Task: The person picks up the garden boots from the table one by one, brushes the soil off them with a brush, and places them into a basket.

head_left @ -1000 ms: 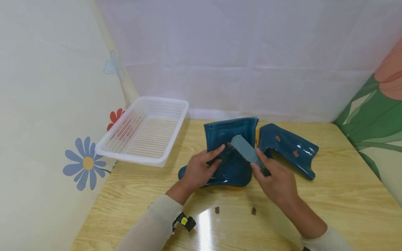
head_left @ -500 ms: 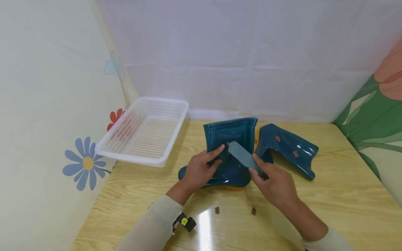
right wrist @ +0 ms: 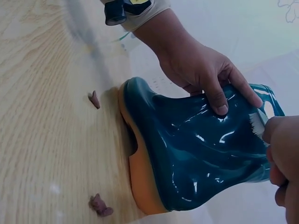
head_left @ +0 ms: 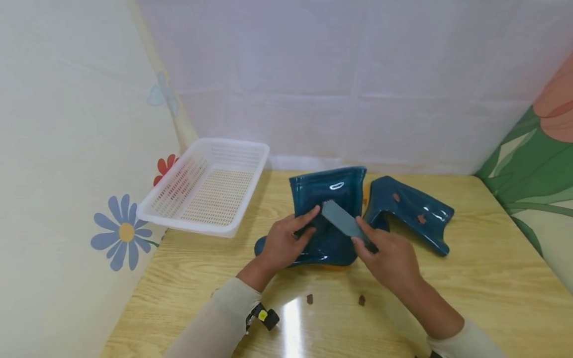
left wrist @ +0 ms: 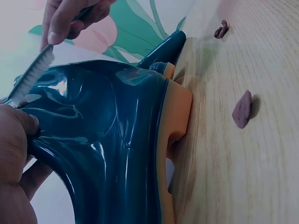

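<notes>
Two boots (head_left: 329,223) (head_left: 409,211); one brush (head_left: 344,223); two brown bits (head_left: 309,299) (head_left: 361,300).

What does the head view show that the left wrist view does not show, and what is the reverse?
Only the head view shows the white basket, the second boot lying to the right with brown bits stuck on it, and both sleeves. Only the left wrist view shows the orange sole of the held boot up close. Both show the blue boot held by the left hand, the brush gripped by the right hand, and two brown bits on the table.
</notes>
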Demonstrator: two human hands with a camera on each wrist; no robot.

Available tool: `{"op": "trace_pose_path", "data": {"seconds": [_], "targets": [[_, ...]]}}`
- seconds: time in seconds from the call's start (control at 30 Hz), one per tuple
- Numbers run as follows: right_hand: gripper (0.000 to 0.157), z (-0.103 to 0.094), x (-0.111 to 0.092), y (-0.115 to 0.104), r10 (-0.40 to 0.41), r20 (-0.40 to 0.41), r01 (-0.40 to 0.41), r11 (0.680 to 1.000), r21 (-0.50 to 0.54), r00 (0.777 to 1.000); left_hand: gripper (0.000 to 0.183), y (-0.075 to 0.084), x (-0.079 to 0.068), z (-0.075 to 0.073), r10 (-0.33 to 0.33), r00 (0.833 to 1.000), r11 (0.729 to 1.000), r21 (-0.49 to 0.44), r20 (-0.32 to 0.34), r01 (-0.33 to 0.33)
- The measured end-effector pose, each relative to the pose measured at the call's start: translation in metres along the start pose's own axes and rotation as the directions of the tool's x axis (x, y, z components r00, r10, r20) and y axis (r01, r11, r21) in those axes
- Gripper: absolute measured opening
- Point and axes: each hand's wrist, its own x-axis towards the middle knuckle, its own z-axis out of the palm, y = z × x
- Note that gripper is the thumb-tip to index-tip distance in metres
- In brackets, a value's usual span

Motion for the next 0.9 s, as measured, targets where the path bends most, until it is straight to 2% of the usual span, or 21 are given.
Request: {"op": "trace_pose_path", "data": {"seconds": [0.13, 0.23, 0.37, 0.53, 0.67, 0.73, 0.9], "targets": [[0.052, 0.0, -0.005, 0.004, 0.0, -0.021, 0.001, 0.999, 0.041, 1.0, 0.057, -0.001, 0.001, 0.001, 0.014, 1.0, 1.0, 0.009, -0.013, -0.013], [0.053, -0.002, -0.005, 0.005, -0.002, -0.072, 0.007, 0.997, 0.072, 0.997, 0.056, -0.002, 0.001, 0.002, 0.027, 0.999, 1.0, 0.011, -0.021, -0.027], [0.055, -0.004, 0.0, 0.002, 0.001, -0.108, 0.006, 0.998, 0.059, 0.994, 0.056, -0.003, 0.001, 0.003, 0.033, 0.999, 0.999, 0.014, -0.021, -0.033], [0.054, -0.002, 0.005, 0.0, -0.019, -0.048, 0.02, 1.0, 0.009, 0.999, 0.056, -0.002, 0.0, 0.003, 0.027, 0.999, 1.0, 0.01, -0.019, -0.026], [0.052, -0.001, -0.001, 0.002, -0.001, 0.008, 0.001, 1.0, -0.001, 1.0, 0.057, -0.002, -0.001, 0.003, 0.012, 1.0, 1.0, 0.005, -0.011, -0.012], [0.051, -0.001, -0.004, 0.003, 0.006, 0.012, -0.006, 1.0, 0.01, 1.0, 0.057, -0.002, -0.001, 0.003, 0.011, 1.0, 1.0, 0.006, -0.011, -0.011], [0.046, -0.003, -0.006, 0.006, -0.034, -0.093, 0.04, 0.997, 0.064, 0.995, 0.055, -0.002, 0.001, 0.003, 0.017, 1.0, 1.0, 0.018, -0.017, -0.016]]}}
